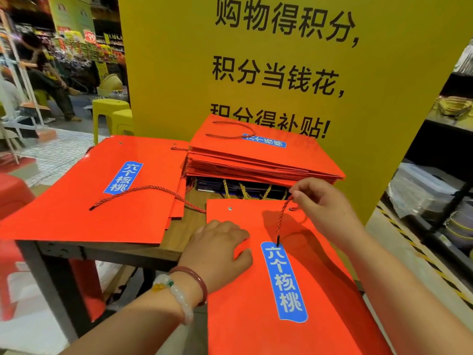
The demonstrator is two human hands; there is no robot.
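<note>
The flat red paper bag with a blue label (243, 316) lies at the near edge of the wooden table (143, 252), overhanging toward the person. The left hand (220, 249) presses down on the bag's upper left area, fingers relaxed, gripping nothing. The right hand (322, 203) pinches the red-and-black twisted cord (281, 221) just beside the bag's right eyelet; the cord's free end hangs onto the label. A stack of identical red bags (256, 160) sits behind, against the yellow signboard (166, 73)

Wooden table (176, 245): near red bag (325, 290), flat red bags (84, 203) left, stack (256, 162) behind.
</note>
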